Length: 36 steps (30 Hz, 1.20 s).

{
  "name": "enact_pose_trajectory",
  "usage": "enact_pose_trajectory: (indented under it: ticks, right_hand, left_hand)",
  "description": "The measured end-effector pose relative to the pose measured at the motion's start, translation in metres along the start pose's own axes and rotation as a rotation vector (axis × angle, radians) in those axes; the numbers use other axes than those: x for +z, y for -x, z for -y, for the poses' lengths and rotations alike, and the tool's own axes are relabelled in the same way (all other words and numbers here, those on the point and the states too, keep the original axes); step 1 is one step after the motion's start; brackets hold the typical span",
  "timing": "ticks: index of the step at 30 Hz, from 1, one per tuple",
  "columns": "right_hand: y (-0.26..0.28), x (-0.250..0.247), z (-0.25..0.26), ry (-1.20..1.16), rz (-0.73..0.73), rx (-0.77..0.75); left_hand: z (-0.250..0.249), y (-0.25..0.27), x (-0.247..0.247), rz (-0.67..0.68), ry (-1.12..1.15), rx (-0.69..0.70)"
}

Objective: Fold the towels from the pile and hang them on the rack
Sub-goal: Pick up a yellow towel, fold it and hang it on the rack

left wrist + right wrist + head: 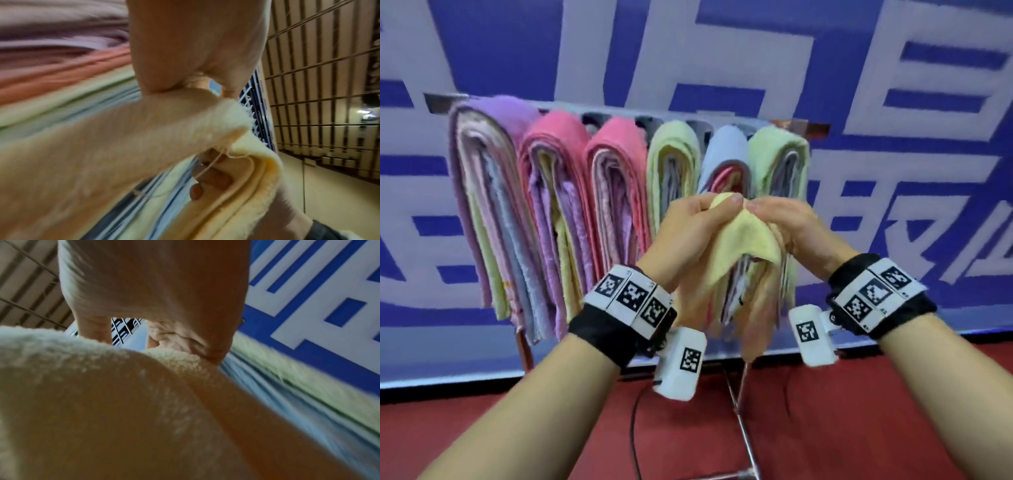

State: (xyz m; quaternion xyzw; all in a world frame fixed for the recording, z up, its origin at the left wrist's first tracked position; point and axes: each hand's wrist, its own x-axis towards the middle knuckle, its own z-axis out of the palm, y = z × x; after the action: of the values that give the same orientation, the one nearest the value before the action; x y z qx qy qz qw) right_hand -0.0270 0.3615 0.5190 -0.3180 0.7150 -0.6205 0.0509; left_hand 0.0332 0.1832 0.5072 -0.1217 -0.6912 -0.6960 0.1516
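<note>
Nearest the camera lies a dark red floor [859,428], crossed by a thin black cable [633,421] and the rack's chrome leg [744,431]. Above it two forearms reach forward, each with a black wrist strap carrying square black-and-white code tags (three on each strap, plus one on each white camera block below).

The left hand [681,236] and the right hand [787,226] meet at chest height, thumbs almost touching, both with fingers curled round the top fold of one pale yellow towel [736,250]. The towel hangs down between the wrists in loose layers; in the left wrist view a stray thread dangles from its hem, and fingertips [196,191] press into a fold.

Just behind the hands stands the rack [804,128], its top bar loaded end to end with six bundles of hanging towels [551,192]: purple at the left end, two pink, a light green, a pale blue, and a green at the right end.

Farthest back hangs a blue banner [893,102] with large white characters, too cropped to read.
</note>
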Motion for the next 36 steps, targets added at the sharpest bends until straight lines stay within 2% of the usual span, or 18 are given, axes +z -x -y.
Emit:
enact_pose_trajectory:
  ticks: [3,6,11,18,25,28,31,33,36]
  right_hand:
    - [-0.012,-0.036,0.041,0.028,-0.079,-0.061]
    - [-0.028,-0.066,0.079,0.084,-0.161,-0.107]
    - [-0.059,-0.096,0.119,0.249,-0.211,-0.119]
    - [-0.096,-0.110,0.107,0.485,-0.203,0.004]
    - [-0.125,-0.105,0.070,0.512,-0.226,0.063]
    - [-0.129,-0.102,0.051,0.430,-0.279,0.041]
    - [-0.125,-0.099,0.039,0.385,-0.422,0.004]
    - [-0.120,-0.098,0.036,0.441,-0.514,-0.051]
    - [-0.108,-0.093,0.042,0.524,-0.509,-0.132]
  left_hand:
    - [-0.051,-0.033,0.017,-0.001,-0.113,0.058]
    - [-0.091,-0.063,0.029,-0.066,-0.214,0.085]
    - [-0.123,-0.105,0.039,-0.144,-0.434,0.049]
    - [-0.113,-0.146,0.037,-0.189,-0.714,-0.052]
    - [-0.095,-0.160,0.046,-0.295,-1.089,0.046]
    - [-0.084,-0.162,0.049,-0.239,-1.327,0.106]
    - [-0.084,-0.156,0.057,-0.181,-1.476,0.090]
    - [-0.090,-0.152,0.066,-0.174,-1.554,0.094]
    - [-0.098,-0.146,0.072,-0.157,-1.609,0.058]
